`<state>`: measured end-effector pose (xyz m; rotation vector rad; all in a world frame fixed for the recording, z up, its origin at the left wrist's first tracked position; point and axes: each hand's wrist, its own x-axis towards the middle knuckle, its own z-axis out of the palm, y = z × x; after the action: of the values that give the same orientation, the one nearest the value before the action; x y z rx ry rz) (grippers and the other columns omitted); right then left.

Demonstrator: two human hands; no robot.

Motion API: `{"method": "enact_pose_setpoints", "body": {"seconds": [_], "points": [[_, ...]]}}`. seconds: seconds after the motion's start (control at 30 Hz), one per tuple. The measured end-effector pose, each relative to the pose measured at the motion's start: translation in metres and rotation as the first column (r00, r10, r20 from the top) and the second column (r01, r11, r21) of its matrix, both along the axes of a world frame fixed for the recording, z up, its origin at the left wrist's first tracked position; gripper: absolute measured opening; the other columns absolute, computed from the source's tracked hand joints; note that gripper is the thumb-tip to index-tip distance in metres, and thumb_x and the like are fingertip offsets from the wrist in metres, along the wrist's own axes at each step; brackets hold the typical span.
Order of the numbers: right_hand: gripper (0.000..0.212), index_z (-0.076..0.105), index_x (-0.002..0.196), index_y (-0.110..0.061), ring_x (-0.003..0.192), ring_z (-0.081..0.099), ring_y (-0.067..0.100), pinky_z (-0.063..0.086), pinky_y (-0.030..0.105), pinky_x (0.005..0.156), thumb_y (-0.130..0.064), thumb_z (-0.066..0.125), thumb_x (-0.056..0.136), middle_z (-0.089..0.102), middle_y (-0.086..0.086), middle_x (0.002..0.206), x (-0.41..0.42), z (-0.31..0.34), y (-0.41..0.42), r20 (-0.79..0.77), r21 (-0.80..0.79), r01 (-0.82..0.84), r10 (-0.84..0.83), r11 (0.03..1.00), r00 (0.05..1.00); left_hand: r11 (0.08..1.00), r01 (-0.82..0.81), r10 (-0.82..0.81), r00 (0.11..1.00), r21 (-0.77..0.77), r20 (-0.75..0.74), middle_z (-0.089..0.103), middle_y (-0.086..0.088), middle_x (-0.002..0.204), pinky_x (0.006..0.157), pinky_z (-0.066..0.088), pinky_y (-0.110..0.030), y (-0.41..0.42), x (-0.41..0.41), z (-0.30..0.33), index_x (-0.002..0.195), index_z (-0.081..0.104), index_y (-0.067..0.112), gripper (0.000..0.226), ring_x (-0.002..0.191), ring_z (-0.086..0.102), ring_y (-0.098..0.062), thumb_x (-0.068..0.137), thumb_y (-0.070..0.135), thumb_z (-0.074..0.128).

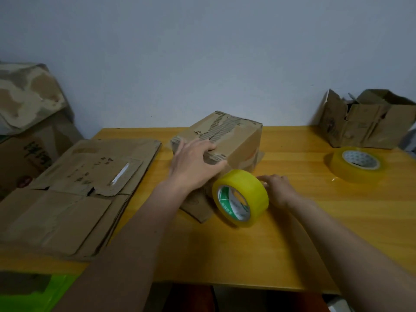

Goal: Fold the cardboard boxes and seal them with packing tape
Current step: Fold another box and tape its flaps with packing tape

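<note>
Table (292, 244): yellow wood, set against a pale wall; its near edge is partly covered by both forearms.

Flat boxes (74, 199): a stack of unfolded cardboard on the table's left side, long axis running from the near left toward the far right. Its near-left corner is cut off by the frame edge.

Box (225, 140): a folded cardboard carton at mid-table, tilted, one corner toward the far wall and its long axis running from near left to far right. The top face is torn and shows corrugation. The lower near part is hidden behind the left hand and the roll; a loose flap shows beneath it.

Open box (364, 122): at the far right corner, flaps up and ragged; contents cannot be made out.

Spare roll (355, 164): lying flat on the table just in front of the open box.

Roll (240, 197): yellow tape standing on edge just beside the box, core facing near left.

Left hand (193, 165): fingers spread, pressing flat on the box's near top edge.

Right hand (279, 190): blurred, fingers curled against the roll's right side, grasping it.
</note>
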<state>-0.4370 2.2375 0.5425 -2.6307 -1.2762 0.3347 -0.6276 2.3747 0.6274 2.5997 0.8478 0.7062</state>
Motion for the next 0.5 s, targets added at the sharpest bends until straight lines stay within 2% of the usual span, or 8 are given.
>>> {"method": "enact_pose_setpoints", "body": {"seconds": [0.07, 0.13, 0.2, 0.27, 0.3, 0.37, 0.43, 0.5], "points": [[0.037, 0.056, 0.131, -0.022, 0.115, 0.042, 0.036, 0.036, 0.033, 0.098, -0.015, 0.042, 0.098, 0.045, 0.017, 0.127, 0.0, 0.004, 0.001, -0.033, 0.001, -0.014, 0.014, 1.0, 0.999, 0.999, 0.047, -0.048, 0.998, -0.026, -0.042, 0.044, 0.01, 0.147, 0.12, 0.002, -0.037, 0.006, -0.004, 0.004, 0.133, 0.054, 0.029, 0.059, 0.141, 0.029, -0.009, 0.082, 0.056, 0.064], [0.038, 0.061, 0.125, -0.014, 0.113, 0.05, 0.035, 0.043, 0.032, 0.092, -0.01, 0.059, 0.088, 0.05, 0.019, 0.123, 0.003, 0.013, -0.003, -0.111, -0.026, -0.011, 0.009, 1.0, 0.994, 0.993, 0.105, -0.109, 0.991, -0.053, -0.081, 0.041, 0.011, 0.149, 0.121, 0.001, -0.039, 0.01, -0.006, 0.008, 0.135, 0.052, 0.03, 0.06, 0.143, 0.025, -0.008, 0.082, 0.054, 0.065], [0.035, 0.068, 0.112, -0.004, 0.103, 0.061, 0.03, 0.049, 0.032, 0.077, -0.013, 0.073, 0.078, 0.064, 0.019, 0.114, 0.009, 0.021, -0.012, -0.168, -0.115, -0.011, -0.009, 0.993, 0.986, 0.976, 0.194, -0.204, 0.974, -0.102, -0.1, 0.039, 0.013, 0.15, 0.121, 0.001, -0.039, 0.014, -0.009, 0.012, 0.136, 0.052, 0.03, 0.058, 0.144, 0.022, -0.005, 0.083, 0.05, 0.067], [0.025, 0.072, 0.095, -0.001, 0.079, 0.064, 0.02, 0.046, 0.023, 0.058, -0.017, 0.077, 0.076, 0.07, 0.016, 0.098, 0.012, 0.031, -0.025, -0.256, -0.122, 0.009, -0.04, 0.993, 0.966, 0.947, 0.291, -0.309, 0.941, -0.134, -0.137, 0.037, 0.016, 0.15, 0.121, 0.002, -0.039, 0.018, -0.009, 0.016, 0.136, 0.051, 0.031, 0.056, 0.144, 0.019, -0.003, 0.085, 0.046, 0.067], [0.019, 0.072, 0.088, -0.002, 0.07, 0.061, 0.014, 0.044, 0.017, 0.05, -0.015, 0.078, 0.076, 0.071, 0.014, 0.091, 0.013, 0.037, -0.032, -0.297, -0.085, 0.024, -0.048, 0.996, 0.954, 0.934, 0.328, -0.349, 0.922, -0.14, -0.167, 0.036, 0.017, 0.15, 0.121, 0.004, -0.039, 0.021, -0.008, 0.019, 0.137, 0.05, 0.031, 0.056, 0.144, 0.018, -0.003, 0.085, 0.045, 0.066], [0.01, 0.072, 0.081, -0.003, 0.063, 0.061, 0.011, 0.044, 0.013, 0.046, -0.008, 0.077, 0.075, 0.071, 0.009, 0.08, 0.012, 0.053, -0.044, -0.416, 0.087, 0.061, -0.019, 0.994, 0.909, 0.922, 0.36, -0.383, 0.899, -0.14, -0.213, 0.034, 0.018, 0.151, 0.12, 0.009, -0.043, 0.024, -0.004, 0.023, 0.139, 0.048, 0.033, 0.056, 0.145, 0.014, -0.007, 0.087, 0.044, 0.065], [0.009, 0.073, 0.082, -0.002, 0.069, 0.067, 0.015, 0.051, 0.016, 0.054, -0.004, 0.076, 0.074, 0.073, 0.01, 0.081, 0.002, 0.076, -0.055, -0.597, 0.3, 0.061, 0.137, 0.952, 0.791, 0.926, 0.355, -0.375, 0.9, -0.125, -0.223, 0.032, 0.012, 0.153, 0.119, 0.012, -0.048, 0.026, 0.0, 0.024, 0.138, 0.05, 0.034, 0.053, 0.145, 0.012, -0.013, 0.088, 0.043, 0.064], [0.015, 0.076, 0.085, -0.008, 0.075, 0.069, 0.012, 0.053, 0.016, 0.061, -0.01, 0.078, 0.07, 0.075, 0.006, 0.086, -0.015, 0.1, -0.06, -0.629, 0.443, 0.002, 0.309, 0.897, 0.714, 0.934, 0.34, -0.355, 0.913, -0.107, -0.202, 0.03, 0.004, 0.15, 0.117, 0.015, -0.051, 0.028, 0.001, 0.023, 0.134, 0.054, 0.037, 0.049, 0.142, 0.014, -0.017, 0.087, 0.043, 0.066]]}}
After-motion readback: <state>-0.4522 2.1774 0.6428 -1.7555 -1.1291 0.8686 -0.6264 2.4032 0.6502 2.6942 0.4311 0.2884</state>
